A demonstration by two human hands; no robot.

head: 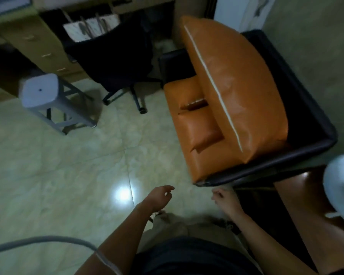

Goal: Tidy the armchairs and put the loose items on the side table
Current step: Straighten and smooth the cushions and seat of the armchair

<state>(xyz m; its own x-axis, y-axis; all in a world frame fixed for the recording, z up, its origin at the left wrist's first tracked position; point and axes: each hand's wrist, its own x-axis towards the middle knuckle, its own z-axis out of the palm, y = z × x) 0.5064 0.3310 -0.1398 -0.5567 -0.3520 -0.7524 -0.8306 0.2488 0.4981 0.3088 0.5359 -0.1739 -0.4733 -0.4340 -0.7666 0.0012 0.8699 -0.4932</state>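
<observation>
While we look down at the tiled floor [58, 165], our left grip [161, 195] and right grip [224, 199] hang apart from each other, fingers loosely curled and spread, holding and touching nothing. Ahead of the right grip, just beyond it, stands the armchair [296, 108], its black frame cupping an orange back cushion [236, 76] and a small orange pillow [197, 116] on the seat. Right of the right grip sits the dark wooden table [298, 191], carrying a white object [340, 187] we cannot identify.
</observation>
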